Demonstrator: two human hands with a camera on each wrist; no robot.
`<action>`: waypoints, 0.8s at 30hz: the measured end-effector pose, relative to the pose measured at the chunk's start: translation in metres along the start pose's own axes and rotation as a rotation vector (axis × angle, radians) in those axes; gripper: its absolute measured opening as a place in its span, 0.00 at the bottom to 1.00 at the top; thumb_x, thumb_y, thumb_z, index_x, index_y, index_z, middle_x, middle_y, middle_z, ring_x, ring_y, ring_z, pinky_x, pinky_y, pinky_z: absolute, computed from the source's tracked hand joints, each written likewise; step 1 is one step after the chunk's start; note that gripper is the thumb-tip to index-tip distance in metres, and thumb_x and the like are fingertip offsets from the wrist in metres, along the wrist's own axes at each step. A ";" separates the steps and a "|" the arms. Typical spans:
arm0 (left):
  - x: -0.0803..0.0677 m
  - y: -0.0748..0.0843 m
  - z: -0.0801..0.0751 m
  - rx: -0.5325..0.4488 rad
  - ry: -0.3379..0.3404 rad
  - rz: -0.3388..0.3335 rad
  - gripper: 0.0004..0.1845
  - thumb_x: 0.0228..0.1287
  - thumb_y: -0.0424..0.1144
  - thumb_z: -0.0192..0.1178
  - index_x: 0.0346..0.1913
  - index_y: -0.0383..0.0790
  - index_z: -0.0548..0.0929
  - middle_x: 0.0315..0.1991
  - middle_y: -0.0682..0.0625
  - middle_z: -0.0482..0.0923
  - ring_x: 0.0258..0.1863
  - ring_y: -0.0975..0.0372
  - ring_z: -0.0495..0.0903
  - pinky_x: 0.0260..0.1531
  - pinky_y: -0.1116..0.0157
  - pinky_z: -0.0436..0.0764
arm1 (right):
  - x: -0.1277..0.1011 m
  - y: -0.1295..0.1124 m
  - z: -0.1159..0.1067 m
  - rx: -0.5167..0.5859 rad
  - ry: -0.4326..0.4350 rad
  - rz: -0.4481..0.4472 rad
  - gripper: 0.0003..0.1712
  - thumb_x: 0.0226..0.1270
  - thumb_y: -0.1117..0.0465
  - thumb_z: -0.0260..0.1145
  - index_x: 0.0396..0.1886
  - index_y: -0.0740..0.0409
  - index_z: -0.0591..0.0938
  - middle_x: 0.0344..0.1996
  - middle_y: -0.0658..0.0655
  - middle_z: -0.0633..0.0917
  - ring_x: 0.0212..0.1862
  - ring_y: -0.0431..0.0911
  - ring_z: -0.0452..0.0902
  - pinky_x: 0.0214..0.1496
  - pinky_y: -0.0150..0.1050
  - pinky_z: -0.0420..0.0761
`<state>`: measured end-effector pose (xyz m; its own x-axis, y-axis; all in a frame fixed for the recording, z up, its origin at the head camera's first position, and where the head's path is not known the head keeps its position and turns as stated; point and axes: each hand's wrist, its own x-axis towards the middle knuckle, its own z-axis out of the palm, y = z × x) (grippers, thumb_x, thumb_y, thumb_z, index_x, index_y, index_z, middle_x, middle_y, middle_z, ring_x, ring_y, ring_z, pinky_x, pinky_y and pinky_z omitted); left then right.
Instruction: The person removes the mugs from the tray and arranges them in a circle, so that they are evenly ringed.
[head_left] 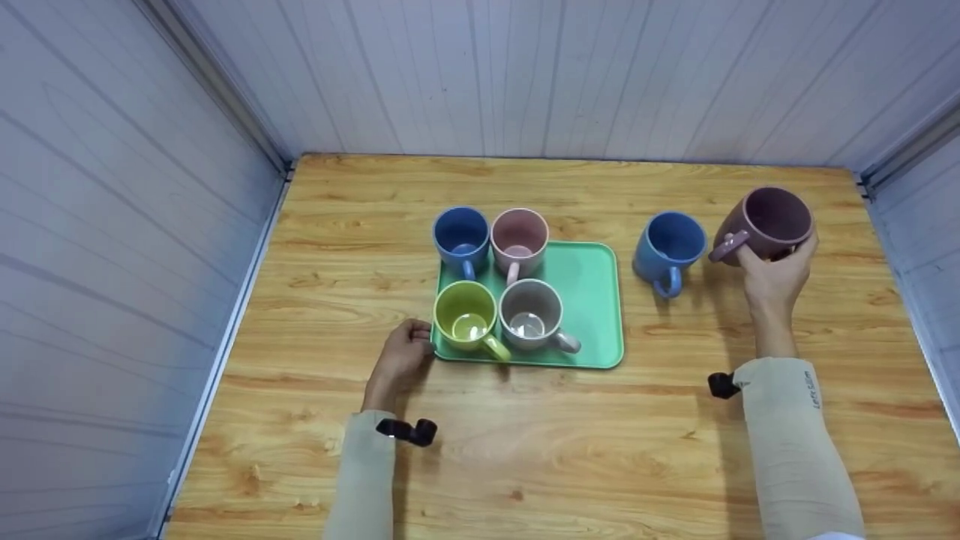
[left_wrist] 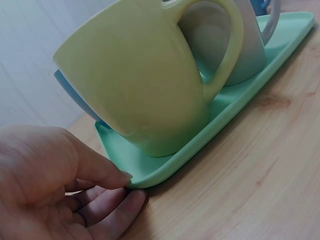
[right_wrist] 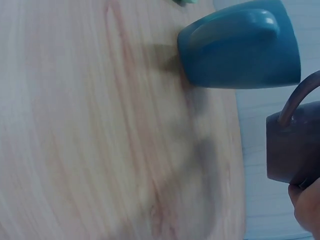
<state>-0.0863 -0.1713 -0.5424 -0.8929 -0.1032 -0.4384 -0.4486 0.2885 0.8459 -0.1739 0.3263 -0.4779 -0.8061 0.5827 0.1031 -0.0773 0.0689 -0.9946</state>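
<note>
One plum-coloured mug point(head_left: 769, 223) — matte, round-bellied, tilted — sits gripped in the right hand point(head_left: 776, 274), fingers curled around it.

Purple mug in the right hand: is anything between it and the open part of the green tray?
Yes. The blue mug stands on the table between the purple mug, held by the right hand, and the green tray. The tray's right side is bare. The left hand touches the tray's near-left corner.
</note>
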 end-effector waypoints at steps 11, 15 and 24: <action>0.000 0.000 -0.001 -0.001 0.012 0.021 0.18 0.52 0.22 0.51 0.49 0.26 0.74 0.43 0.39 0.76 0.44 0.54 0.75 0.41 0.68 0.75 | -0.005 0.015 -0.003 -0.176 -0.047 0.040 0.57 0.43 0.62 0.78 0.72 0.49 0.56 0.68 0.56 0.66 0.67 0.43 0.61 0.69 0.33 0.62; 0.001 -0.001 -0.001 -0.010 0.016 0.014 0.18 0.51 0.22 0.51 0.48 0.27 0.75 0.42 0.40 0.76 0.42 0.55 0.75 0.40 0.69 0.75 | -0.007 0.023 -0.002 -0.209 -0.057 0.027 0.57 0.44 0.63 0.77 0.72 0.51 0.55 0.69 0.56 0.65 0.68 0.43 0.60 0.70 0.30 0.57; 0.000 0.000 -0.002 -0.013 0.005 -0.015 0.19 0.51 0.21 0.50 0.50 0.28 0.74 0.43 0.41 0.76 0.44 0.56 0.74 0.42 0.68 0.75 | -0.001 0.051 -0.002 -0.282 -0.048 0.032 0.56 0.46 0.62 0.74 0.73 0.49 0.53 0.69 0.55 0.65 0.69 0.43 0.59 0.71 0.29 0.53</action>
<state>-0.0865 -0.1732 -0.5420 -0.8862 -0.1119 -0.4496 -0.4624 0.2747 0.8430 -0.1759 0.3306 -0.5284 -0.8330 0.5495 0.0641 0.1098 0.2777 -0.9544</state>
